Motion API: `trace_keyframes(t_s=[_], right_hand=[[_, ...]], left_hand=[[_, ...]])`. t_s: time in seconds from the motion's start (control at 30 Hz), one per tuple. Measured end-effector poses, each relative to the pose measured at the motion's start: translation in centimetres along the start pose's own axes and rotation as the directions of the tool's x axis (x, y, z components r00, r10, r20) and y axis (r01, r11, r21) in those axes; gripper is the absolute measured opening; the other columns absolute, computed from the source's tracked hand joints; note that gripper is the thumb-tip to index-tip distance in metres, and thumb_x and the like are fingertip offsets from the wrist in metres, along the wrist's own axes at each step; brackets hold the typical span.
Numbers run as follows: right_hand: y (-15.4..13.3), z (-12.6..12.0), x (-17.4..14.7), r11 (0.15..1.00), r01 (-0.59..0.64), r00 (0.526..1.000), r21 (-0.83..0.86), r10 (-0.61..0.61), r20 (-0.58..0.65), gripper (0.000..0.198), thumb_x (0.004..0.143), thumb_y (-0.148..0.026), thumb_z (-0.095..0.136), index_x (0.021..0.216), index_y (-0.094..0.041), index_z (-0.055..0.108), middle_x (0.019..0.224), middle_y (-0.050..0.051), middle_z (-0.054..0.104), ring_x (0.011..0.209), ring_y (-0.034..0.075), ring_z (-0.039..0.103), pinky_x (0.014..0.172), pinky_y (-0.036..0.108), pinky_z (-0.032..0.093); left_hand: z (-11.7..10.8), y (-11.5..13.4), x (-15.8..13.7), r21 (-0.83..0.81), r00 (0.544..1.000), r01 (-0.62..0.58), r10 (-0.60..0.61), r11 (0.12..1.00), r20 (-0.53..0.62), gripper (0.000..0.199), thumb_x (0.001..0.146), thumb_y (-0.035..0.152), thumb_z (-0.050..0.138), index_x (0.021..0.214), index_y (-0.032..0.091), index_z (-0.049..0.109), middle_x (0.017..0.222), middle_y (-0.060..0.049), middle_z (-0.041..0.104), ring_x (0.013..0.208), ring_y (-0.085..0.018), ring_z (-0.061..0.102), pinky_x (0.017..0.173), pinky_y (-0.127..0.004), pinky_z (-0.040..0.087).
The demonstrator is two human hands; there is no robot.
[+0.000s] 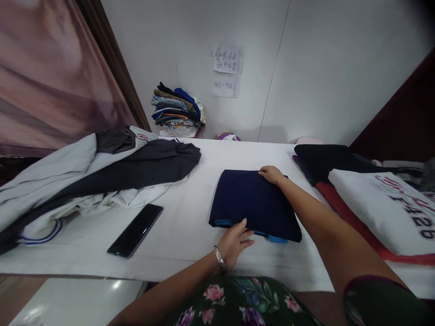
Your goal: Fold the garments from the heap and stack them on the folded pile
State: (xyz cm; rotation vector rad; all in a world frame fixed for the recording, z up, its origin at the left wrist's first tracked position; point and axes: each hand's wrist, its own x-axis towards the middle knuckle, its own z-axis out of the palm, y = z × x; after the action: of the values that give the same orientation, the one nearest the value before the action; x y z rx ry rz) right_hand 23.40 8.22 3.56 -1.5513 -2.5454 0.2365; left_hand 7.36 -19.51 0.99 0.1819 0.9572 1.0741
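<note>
A navy blue garment (249,199), folded into a flat bundle with bright blue showing along its near edge, lies on the white table (204,246). My right hand (272,174) reaches over its right side, fingers closed on the far edge. At the near edge is my left hand (234,242), wearing a silver bracelet; its fingers are spread and the thumb touches the fabric. The underside of the bundle is hidden.
Loose grey and white jackets (102,176) are heaped at the left, with a black phone (136,231) nearby. Folded clothes, including a white printed top (384,213), are piled at the right. Against the wall stands a clothes stack (178,108), beside handwritten paper signs (227,68).
</note>
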Motion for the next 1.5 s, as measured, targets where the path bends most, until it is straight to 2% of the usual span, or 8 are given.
trace_keyframes(t_s=[0.37,0.6,0.67,0.73,0.8,0.9,1.17,1.5], right_hand=[[-1.1,1.3,-0.3,0.995,0.032,0.998,-0.093,-0.037,-0.047,0.030,0.093,-0.032,0.045,0.104,-0.018,0.070,0.106,0.011,0.069,0.102,0.025,0.060,0.089,0.035,0.042],[-4.0,0.5,-6.0,0.991,0.131,0.967,0.040,-0.119,-0.227,0.048,0.095,-0.047,0.036,0.132,-0.021,0.052,0.141,0.011,0.048,0.132,0.024,0.041,0.107,0.044,0.031],[-5.1,1.0,-9.0,0.977,0.201,0.961,0.073,-0.182,-0.207,0.054,0.093,-0.055,0.035,0.136,-0.025,0.048,0.148,0.008,0.039,0.138,0.026,0.031,0.110,0.051,0.025],[-5.4,1.8,-11.5,0.980,0.198,0.970,0.035,-0.191,-0.149,0.062,0.091,-0.061,0.036,0.141,-0.026,0.042,0.153,0.008,0.031,0.142,0.028,0.021,0.111,0.056,0.018],[-4.8,2.8,-12.9,0.993,0.119,0.988,-0.011,-0.119,-0.098,0.069,0.088,-0.065,0.037,0.144,-0.024,0.038,0.154,0.010,0.027,0.143,0.031,0.016,0.111,0.059,0.013],[-2.9,4.1,-13.6,1.000,0.014,0.998,0.003,-0.014,-0.056,0.071,0.088,-0.064,0.036,0.147,-0.026,0.030,0.156,0.007,0.023,0.144,0.030,0.013,0.112,0.059,0.014],[-2.4,2.2,-12.5,0.987,-0.037,0.999,0.155,0.036,0.006,0.065,0.091,-0.062,0.032,0.145,-0.026,0.035,0.157,0.008,0.020,0.145,0.028,0.011,0.112,0.056,0.013],[0.1,3.7,-6.0,0.953,-0.250,0.963,0.173,0.263,-0.054,0.068,0.091,-0.063,0.031,0.144,-0.020,0.036,0.154,0.013,0.027,0.142,0.030,0.021,0.111,0.054,0.020]], left_hand=[[0.9,-1.5,1.6,-0.077,0.998,0.040,-0.044,0.996,-0.050,0.056,0.096,0.049,0.035,0.134,0.007,0.035,0.139,-0.024,0.045,0.100,-0.022,0.066,0.094,-0.035,0.048],[-0.9,2.4,-2.0,0.464,0.972,-0.029,-0.084,0.885,0.221,0.055,0.088,0.059,0.045,0.107,0.010,0.061,0.101,-0.018,0.070,0.076,-0.022,0.069,0.077,-0.038,0.053],[-0.8,4.6,-1.8,0.632,0.920,-0.392,0.272,0.668,0.283,0.049,0.088,0.056,0.045,0.107,0.014,0.064,0.100,-0.014,0.071,0.083,-0.022,0.069,0.081,-0.040,0.052],[-0.9,6.5,-0.5,0.795,0.719,-0.580,0.570,0.178,0.397,0.045,0.090,0.051,0.045,0.116,0.019,0.062,0.119,-0.012,0.065,0.110,-0.025,0.060,0.097,-0.043,0.045],[-1.6,7.3,1.7,0.867,0.606,-0.399,0.624,-0.297,0.493,0.052,0.088,0.049,0.048,0.131,0.019,0.053,0.142,-0.013,0.047,0.135,-0.029,0.037,0.109,-0.049,0.031],[-3.1,6.6,4.7,0.834,0.698,-0.093,0.561,-0.544,0.445,0.068,0.089,0.051,0.045,0.143,0.012,0.036,0.154,-0.016,0.026,0.143,-0.033,0.017,0.110,-0.052,0.028],[-3.7,6.0,4.9,0.949,0.754,-0.228,0.578,-0.217,0.313,0.069,0.082,0.054,0.054,0.142,0.023,0.039,0.156,-0.010,0.023,0.145,-0.028,0.010,0.115,-0.049,0.008],[0.6,10.4,8.7,0.901,0.804,-0.017,0.530,-0.433,0.270,0.074,0.087,0.067,0.032,0.146,0.022,0.033,0.157,-0.010,0.018,0.144,-0.032,0.011,0.112,-0.057,0.012]])
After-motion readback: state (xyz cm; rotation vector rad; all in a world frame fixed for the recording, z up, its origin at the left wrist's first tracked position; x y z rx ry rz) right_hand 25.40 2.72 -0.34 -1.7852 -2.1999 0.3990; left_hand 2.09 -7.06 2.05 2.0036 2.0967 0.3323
